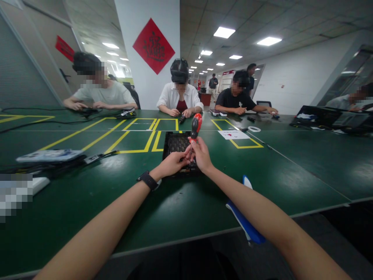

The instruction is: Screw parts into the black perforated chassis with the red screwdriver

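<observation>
My right hand (201,155) is closed round a screwdriver with a red and black handle (196,126), held upright with its tip pointing down. My left hand (171,163) is pinched near the screwdriver's tip; what its fingers hold is too small to make out. Both hands hover over the near edge of a black tray (175,144) on the green table (87,202). A black band (148,180) sits on my left wrist.
A blue and white object (246,225) lies under my right forearm near the table's edge. A flat device and cables (49,156) lie at the left. Yellow tape lines (140,140) mark the table. Three people sit across the table; a tape roll (254,129) and paper (233,134) lie beyond.
</observation>
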`<move>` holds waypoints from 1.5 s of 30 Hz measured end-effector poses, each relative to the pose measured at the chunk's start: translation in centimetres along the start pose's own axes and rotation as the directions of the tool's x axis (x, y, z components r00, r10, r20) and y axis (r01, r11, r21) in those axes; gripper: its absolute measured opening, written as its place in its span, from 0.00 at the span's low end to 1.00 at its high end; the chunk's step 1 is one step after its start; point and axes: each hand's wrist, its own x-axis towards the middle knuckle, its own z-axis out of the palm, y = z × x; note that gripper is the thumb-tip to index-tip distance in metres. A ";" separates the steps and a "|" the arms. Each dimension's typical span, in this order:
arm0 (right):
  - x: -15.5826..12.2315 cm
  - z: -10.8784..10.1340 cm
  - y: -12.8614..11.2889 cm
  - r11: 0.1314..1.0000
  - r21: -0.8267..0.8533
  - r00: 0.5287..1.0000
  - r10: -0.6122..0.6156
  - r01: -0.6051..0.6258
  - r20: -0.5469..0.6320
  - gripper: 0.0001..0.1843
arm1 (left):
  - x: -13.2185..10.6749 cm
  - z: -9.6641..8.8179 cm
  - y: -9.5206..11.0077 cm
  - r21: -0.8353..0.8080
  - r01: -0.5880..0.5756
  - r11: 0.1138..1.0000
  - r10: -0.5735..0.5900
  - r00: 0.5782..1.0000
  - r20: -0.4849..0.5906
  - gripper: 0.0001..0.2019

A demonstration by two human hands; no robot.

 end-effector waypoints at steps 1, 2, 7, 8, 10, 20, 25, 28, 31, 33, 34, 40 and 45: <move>0.0 0.0 0.0 1.000 -0.004 1.000 -0.007 0.007 -0.007 0.19 | 0.0 0.0 0.0 -0.010 0.002 1.000 -0.002 1.000 -0.002 0.12; 0.0 0.1 0.0 1.000 -0.005 1.000 -0.013 0.013 -0.008 0.19 | 0.0 0.0 0.0 -0.022 0.007 1.000 -0.007 1.000 -0.007 0.12; -0.1 0.2 -0.1 1.000 -0.004 1.000 -0.031 0.031 0.007 0.19 | 0.1 0.2 -0.2 -0.022 0.057 0.998 -0.058 0.998 -0.031 0.13; -0.1 0.2 -0.1 0.999 -0.003 0.999 -0.032 0.032 0.007 0.18 | 0.1 0.2 -0.3 -0.009 0.063 0.998 -0.064 0.997 -0.033 0.13; -0.1 0.2 0.0 0.999 0.001 0.999 -0.034 0.034 0.007 0.18 | 0.1 0.2 -0.3 0.010 0.063 0.998 -0.062 0.997 -0.040 0.14; 0.0 -0.2 -0.1 0.998 0.047 0.999 0.046 -0.047 0.011 0.20 | 0.0 -0.1 0.1 -0.039 -0.019 0.999 0.020 1.000 0.014 0.10; -0.1 -0.1 -0.1 1.000 0.009 1.000 0.011 -0.011 0.010 0.20 | -0.1 -0.1 0.1 -0.078 -0.015 0.997 0.017 0.999 0.027 0.10; -0.1 0.0 -0.1 1.000 -0.008 1.000 -0.017 0.017 -0.010 0.19 | -0.1 0.0 0.1 -0.090 -0.002 0.996 0.001 1.000 -0.005 0.11; -0.1 0.1 -0.2 1.000 -0.010 1.000 -0.023 0.023 0.000 0.19 | 0.0 0.1 0.0 -0.074 0.047 0.996 -0.049 0.998 -0.029 0.13; -0.1 0.2 -0.2 1.000 -0.012 1.000 -0.023 0.023 0.013 0.19 | 0.0 0.2 -0.2 -0.056 0.057 0.997 -0.058 0.998 -0.032 0.14; -0.1 0.2 -0.2 1.000 -0.013 1.000 -0.024 0.024 0.018 0.19 | 0.0 0.2 -0.2 -0.051 0.052 0.997 -0.054 0.998 -0.033 0.14; 0.0 -0.1 -0.1 1.000 0.017 1.000 0.013 -0.014 0.027 0.20 | 0.0 0.1 -0.1 -0.041 -0.007 0.999 0.007 1.000 -0.007 0.10; 0.0 -0.2 0.0 0.999 0.035 0.999 0.021 -0.022 0.034 0.19 | -0.1 -0.1 0.2 -0.107 -0.045 0.993 0.049 0.998 0.037 0.09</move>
